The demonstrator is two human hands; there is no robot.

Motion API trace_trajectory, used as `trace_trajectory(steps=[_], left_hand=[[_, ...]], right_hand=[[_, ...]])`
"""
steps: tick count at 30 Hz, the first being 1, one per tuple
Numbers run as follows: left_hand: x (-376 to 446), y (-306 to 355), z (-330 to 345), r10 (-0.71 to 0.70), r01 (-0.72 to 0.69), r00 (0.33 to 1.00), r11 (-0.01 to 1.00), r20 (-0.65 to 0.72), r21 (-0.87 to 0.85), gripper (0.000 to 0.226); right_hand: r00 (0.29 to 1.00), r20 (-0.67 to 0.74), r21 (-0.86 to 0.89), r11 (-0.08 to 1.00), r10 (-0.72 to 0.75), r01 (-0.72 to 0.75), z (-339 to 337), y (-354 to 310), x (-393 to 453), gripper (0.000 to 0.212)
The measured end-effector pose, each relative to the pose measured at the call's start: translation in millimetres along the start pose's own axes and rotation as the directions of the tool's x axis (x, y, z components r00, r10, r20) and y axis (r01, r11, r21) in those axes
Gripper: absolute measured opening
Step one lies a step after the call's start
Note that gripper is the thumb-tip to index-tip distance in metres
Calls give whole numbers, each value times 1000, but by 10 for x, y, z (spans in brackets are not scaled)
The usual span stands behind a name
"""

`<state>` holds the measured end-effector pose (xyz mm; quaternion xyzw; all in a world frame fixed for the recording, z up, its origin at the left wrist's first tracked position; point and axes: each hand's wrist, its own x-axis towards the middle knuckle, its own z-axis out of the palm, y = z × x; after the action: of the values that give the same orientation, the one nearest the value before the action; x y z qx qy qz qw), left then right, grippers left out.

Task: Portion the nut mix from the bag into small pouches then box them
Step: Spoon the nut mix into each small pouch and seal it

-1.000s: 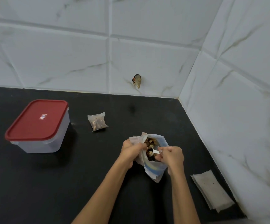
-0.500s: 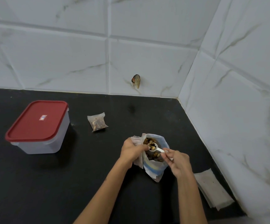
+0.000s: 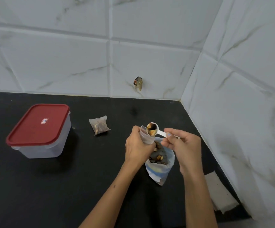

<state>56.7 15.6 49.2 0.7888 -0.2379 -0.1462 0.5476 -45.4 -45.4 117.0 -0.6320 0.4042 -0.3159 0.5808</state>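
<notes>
Box: a clear box with a red lid point(image 3: 39, 124) is seen at the left of the black counter point(image 3: 35, 186); the lid is on and nothing can be seen boxed yet.
Filled pouch: one small pouch of nut mix point(image 3: 99, 127) is laid on the counter between the box and the hands, so one portion is judged done.
Left hand: the left hand point(image 3: 138, 145) is curled round a small open pouch point(image 3: 147, 138), which is held upright just above the bag's mouth.
Scoop: a white scoop point(image 3: 153, 129) heaped with nuts is tilted at the pouch mouth; this portion is judged under way.
Right hand: the scoop handle is pinched by the right hand point(image 3: 182, 145).
Bag: the nut mix bag point(image 3: 159, 163) is left open under both hands, with mix remaining inside.
Empty pouches: a stack of flat pouches point(image 3: 219, 195) is kept at the far right, so more portions are judged left.
Obstacles: nothing is seen between the hands and the box; the closed lid is judged the only hindrance to boxing.
</notes>
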Motion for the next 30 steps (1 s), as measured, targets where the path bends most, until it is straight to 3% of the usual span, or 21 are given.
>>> trace_trajectory(steps=[4, 7, 10, 21, 24, 27, 30], left_hand=[[11, 23, -14, -11, 11, 1000, 999, 4, -35, 38], [1, 19, -23, -21, 22, 1000, 997, 9, -73, 39], [-7, 26, -39, -26, 26, 1000, 995, 9, -99, 38], [-57, 13, -98, 50, -51, 999, 993, -11, -104, 39], [-63, 5, -106, 57, -58, 998, 994, -13, -94, 40], [-69, 7, -109, 86, -86, 996, 992, -11, -89, 42], [-82, 12, -93, 91, -93, 996, 991, -19, -99, 42]], right_hand=[[966, 95, -416, 872, -239, 257, 46, 12, -75, 24], [915, 173, -521, 754, -365, 399, 53, -28, -117, 25], [873, 204, -526, 702, -444, 480, 50, -72, -155, 24], [896, 250, -583, 681, -367, 442, 72, -96, -229, 21], [888, 186, -529, 718, -421, 451, 46, -128, -227, 22], [922, 223, -548, 742, -317, 387, 63, -115, -218, 21], [923, 123, -509, 775, -364, 374, 112, -112, -233, 21]])
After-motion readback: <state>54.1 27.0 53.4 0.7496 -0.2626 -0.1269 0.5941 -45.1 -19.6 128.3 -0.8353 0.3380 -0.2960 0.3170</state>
